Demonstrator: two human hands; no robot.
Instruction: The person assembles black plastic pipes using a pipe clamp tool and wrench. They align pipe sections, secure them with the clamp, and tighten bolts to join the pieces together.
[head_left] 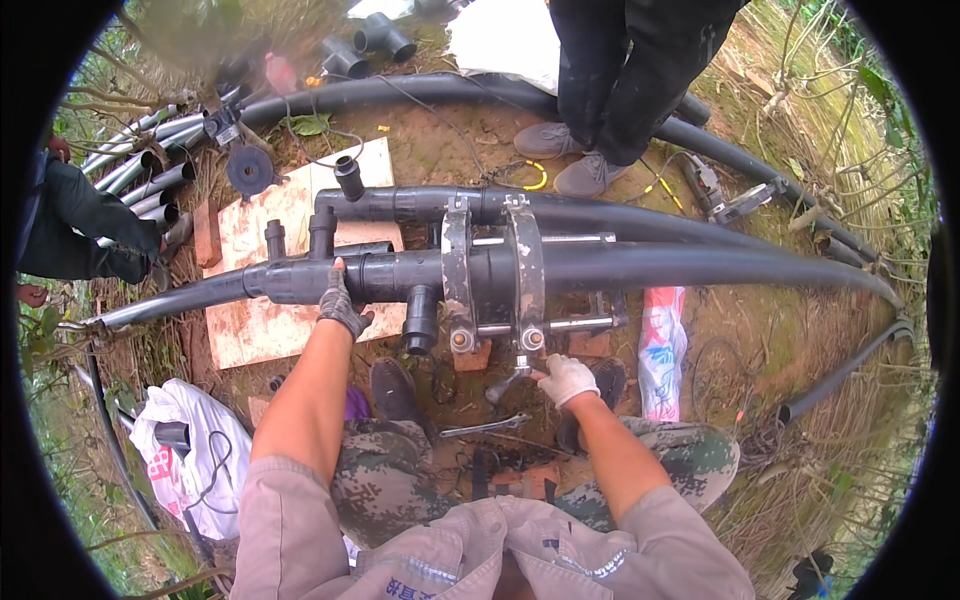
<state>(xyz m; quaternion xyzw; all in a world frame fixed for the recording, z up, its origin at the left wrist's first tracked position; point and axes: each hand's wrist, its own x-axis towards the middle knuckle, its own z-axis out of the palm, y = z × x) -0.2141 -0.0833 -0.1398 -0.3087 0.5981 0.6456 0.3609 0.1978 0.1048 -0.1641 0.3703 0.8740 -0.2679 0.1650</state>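
Observation:
A black plastic pipe (640, 268) runs across in front of me, joined to a fitting with upright stubs (300, 281). My left hand (343, 303), in a dark glove, rests on the fitting with fingers stretched over it and thumb apart. A worn metal pipe clamp (529, 270) with two bands encircles the pipe and a second black pipe (600, 215) behind it. Below its near bolt is a slightly blurred socket wrench (508, 384). My right hand (569, 381), in a white glove, has fingers extended toward that wrench, seemingly touching it; no grip shows.
A long spanner (487, 426) lies between my feet. A stained board (262, 325) lies under the pipes, with a white bag (195, 450) at left and a plastic-wrapped package (663, 350) at right. One person (625, 80) stands opposite; another (95, 220) is at left.

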